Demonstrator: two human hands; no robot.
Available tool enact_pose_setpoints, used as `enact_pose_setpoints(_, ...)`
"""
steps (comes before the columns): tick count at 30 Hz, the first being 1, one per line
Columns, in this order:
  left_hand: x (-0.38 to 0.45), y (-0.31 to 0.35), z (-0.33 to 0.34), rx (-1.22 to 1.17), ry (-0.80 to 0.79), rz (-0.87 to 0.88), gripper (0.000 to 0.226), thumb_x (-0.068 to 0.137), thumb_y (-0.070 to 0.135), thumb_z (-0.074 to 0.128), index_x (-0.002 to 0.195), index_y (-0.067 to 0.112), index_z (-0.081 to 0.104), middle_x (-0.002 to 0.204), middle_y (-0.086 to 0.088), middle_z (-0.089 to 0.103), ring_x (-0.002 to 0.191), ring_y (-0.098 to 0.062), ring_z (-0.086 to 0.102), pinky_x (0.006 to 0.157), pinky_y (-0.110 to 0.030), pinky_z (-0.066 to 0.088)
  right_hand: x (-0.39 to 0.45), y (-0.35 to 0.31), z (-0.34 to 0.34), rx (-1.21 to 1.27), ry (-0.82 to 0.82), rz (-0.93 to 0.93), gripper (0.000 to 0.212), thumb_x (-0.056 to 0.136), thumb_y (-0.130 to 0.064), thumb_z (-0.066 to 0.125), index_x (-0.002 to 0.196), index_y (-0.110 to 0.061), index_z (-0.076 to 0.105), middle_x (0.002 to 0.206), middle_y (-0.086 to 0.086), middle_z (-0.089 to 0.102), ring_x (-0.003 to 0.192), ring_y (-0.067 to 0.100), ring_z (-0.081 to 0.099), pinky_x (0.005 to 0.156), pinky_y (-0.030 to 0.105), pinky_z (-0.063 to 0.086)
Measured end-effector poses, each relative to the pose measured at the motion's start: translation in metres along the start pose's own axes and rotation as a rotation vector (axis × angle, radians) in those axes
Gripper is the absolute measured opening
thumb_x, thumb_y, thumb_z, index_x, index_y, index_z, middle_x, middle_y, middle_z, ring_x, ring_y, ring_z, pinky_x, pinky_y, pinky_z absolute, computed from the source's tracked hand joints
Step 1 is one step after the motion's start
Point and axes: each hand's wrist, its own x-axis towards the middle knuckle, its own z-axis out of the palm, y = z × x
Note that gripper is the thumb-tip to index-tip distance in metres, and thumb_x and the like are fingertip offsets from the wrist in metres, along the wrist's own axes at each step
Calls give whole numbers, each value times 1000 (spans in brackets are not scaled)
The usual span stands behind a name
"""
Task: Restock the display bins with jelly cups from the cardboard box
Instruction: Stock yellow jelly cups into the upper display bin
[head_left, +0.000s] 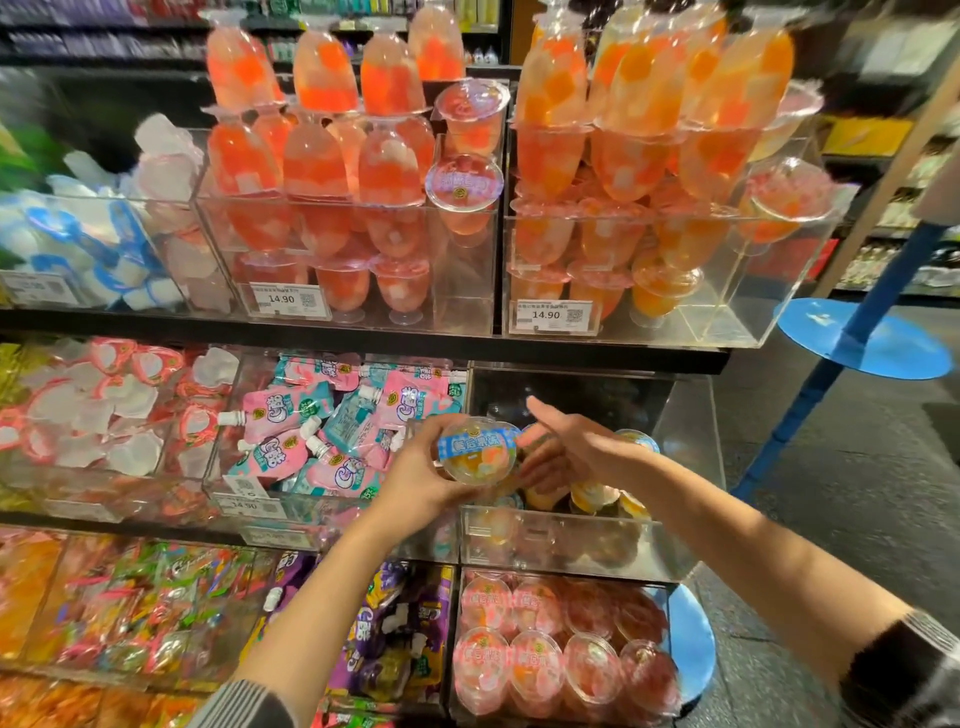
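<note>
My left hand (415, 480) grips a clear jelly cup (479, 451) with a blue-banded lid and orange and white fruit inside, held above the front left corner of a clear acrylic bin (571, 540) on the middle shelf. My right hand (566, 447) is just right of the cup with fingers straight, reaching down into that bin, where several similar jelly cups (592, 496) lie. The fingertips are partly hidden behind the held cup. No cardboard box is in view.
A bin of pink and blue drink pouches (332, 431) sits left of the target bin. Pink jelly cups (550, 660) fill the bin below. Goblet-shaped jellies (363, 171) stack high on the top shelf. A blue stand (862, 338) and dark floor lie to the right.
</note>
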Motion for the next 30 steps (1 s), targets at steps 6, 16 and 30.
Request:
enact_pose_setpoints(6,21,-2,33,18,-106,33,74,44,3,92,104,24,54,101,8,63,83,9,62,75,-13,49,-31,5,-6,-29,-48,-166,30,87,-28,67,104,-3,61,93,22,69,80,29,66,91,49,51)
enact_pose_setpoints(16,34,-8,42,267,-282,201,52,77,25,72,124,31,52,126,10,55,120,-14,51,108,-33,38,-8,19,-32,-147,29,8,41,87,-34,68,117,-7,60,98,16,71,77,25,70,71,35,59)
enact_pose_setpoints(30,44,-46,38,828,142,479,40,65,0,65,101,18,68,112,-5,66,137,-14,25,117,-36,-15,45,63,-18,-647,68,305,33,99,-38,46,69,-24,40,76,-3,46,63,6,40,52,14,34)
